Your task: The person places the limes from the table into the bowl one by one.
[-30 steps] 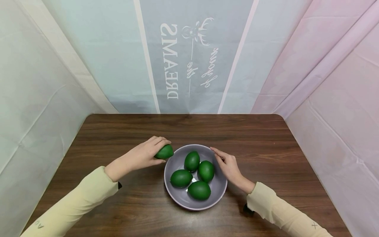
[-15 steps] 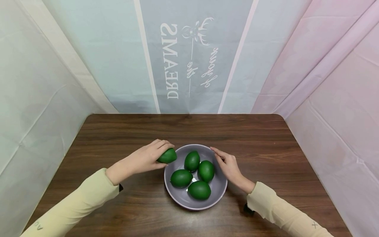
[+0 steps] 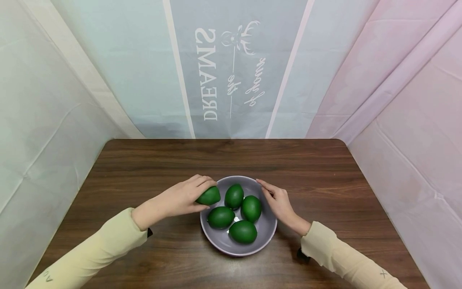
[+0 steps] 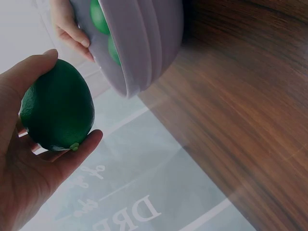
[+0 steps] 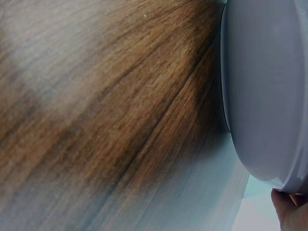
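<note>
My left hand [image 3: 184, 196] grips a green lime [image 3: 209, 196] over the left rim of a grey-purple bowl [image 3: 236, 251]. In the left wrist view the lime [image 4: 57, 106] sits between thumb and fingers, its small stem nub facing the fingertips. Several more limes lie loose in the bowl, one [image 3: 243, 232] nearest the front. On the bowl's right side, my right hand [image 3: 280, 204] holds the rim, thumb along the inner edge and fingers outside. The right wrist view shows the bowl's outer wall [image 5: 264, 86] with fingertips [image 5: 284, 204] at its rim.
The bowl stands on a dark wood-grain table [image 3: 151, 156]. Behind the table hangs a pale blue cloth [image 3: 231, 124] with white lettering. Light cloth walls [image 3: 415, 120] close in both sides.
My left hand has carried the lime rightward and toward the front, from beside the bowl to over its left rim. The right hand and the bowl have stayed put.
</note>
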The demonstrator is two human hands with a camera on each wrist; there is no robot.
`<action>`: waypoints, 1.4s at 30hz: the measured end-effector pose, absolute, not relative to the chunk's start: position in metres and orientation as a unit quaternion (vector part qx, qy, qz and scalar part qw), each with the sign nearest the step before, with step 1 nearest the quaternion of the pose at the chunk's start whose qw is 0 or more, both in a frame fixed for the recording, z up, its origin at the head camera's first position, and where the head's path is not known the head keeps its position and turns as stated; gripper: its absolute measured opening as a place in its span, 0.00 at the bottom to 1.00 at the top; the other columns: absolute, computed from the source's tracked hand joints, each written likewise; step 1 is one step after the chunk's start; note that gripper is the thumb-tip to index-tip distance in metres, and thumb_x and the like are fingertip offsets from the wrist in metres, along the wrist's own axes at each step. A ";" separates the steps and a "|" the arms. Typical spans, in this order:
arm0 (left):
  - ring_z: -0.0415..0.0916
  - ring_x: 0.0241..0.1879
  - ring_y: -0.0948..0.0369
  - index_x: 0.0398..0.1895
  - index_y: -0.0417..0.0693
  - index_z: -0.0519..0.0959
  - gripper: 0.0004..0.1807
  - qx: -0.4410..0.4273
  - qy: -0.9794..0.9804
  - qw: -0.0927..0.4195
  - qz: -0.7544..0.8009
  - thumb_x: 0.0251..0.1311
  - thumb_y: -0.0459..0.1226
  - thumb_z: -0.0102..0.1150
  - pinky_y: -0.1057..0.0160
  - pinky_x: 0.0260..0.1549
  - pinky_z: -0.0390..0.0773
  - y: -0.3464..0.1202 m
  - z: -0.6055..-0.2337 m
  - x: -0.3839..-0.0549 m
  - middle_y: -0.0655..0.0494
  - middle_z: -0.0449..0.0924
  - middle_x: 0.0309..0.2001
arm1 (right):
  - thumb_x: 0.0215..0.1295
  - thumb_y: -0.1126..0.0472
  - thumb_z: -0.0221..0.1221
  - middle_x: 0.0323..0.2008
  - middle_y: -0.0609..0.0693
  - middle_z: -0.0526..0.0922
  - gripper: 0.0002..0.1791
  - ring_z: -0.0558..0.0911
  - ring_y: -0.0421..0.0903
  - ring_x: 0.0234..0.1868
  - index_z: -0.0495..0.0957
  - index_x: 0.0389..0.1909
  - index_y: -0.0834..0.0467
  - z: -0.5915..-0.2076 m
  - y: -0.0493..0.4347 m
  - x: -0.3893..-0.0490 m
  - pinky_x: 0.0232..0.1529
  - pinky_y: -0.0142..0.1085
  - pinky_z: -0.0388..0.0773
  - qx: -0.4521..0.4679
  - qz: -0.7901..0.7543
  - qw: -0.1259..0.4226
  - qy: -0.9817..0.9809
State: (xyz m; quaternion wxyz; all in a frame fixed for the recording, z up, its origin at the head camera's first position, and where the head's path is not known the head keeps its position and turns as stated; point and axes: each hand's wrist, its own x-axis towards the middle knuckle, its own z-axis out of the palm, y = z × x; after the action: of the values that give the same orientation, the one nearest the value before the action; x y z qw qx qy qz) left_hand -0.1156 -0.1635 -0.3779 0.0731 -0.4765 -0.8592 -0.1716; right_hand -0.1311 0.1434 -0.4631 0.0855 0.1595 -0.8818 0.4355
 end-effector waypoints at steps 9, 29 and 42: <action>0.68 0.49 0.58 0.55 0.41 0.67 0.32 -0.486 -0.854 0.064 -0.174 0.48 0.44 0.67 0.63 0.47 0.74 -0.157 -0.376 -0.112 0.52 0.71 0.51 | 0.64 0.66 0.51 0.14 0.43 0.64 0.16 0.57 0.33 0.10 0.78 0.52 0.53 -0.461 0.143 -0.132 0.13 0.28 0.59 0.158 0.433 0.086 -0.883; 0.67 0.49 0.60 0.55 0.42 0.68 0.31 -0.493 -0.850 0.043 -0.179 0.50 0.46 0.65 0.65 0.47 0.74 -0.147 -0.375 -0.105 0.56 0.69 0.53 | 0.65 0.65 0.51 0.13 0.43 0.64 0.16 0.57 0.34 0.10 0.78 0.52 0.54 -0.458 0.143 -0.133 0.13 0.28 0.59 0.153 0.436 0.074 -0.884; 0.67 0.51 0.60 0.55 0.43 0.68 0.31 -0.497 -0.849 0.033 -0.174 0.50 0.46 0.65 0.64 0.51 0.72 -0.140 -0.379 -0.100 0.56 0.69 0.52 | 0.65 0.65 0.52 0.12 0.42 0.63 0.16 0.56 0.33 0.10 0.78 0.52 0.55 -0.458 0.143 -0.132 0.12 0.28 0.59 0.157 0.440 0.079 -0.881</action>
State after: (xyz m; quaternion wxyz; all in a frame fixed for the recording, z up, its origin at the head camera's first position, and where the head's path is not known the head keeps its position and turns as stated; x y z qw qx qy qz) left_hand -0.1002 -0.1400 -0.3790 0.0327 -0.4969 -0.8495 -0.1744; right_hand -0.1325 0.1429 -0.4575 0.0794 0.1567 -0.8808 0.4397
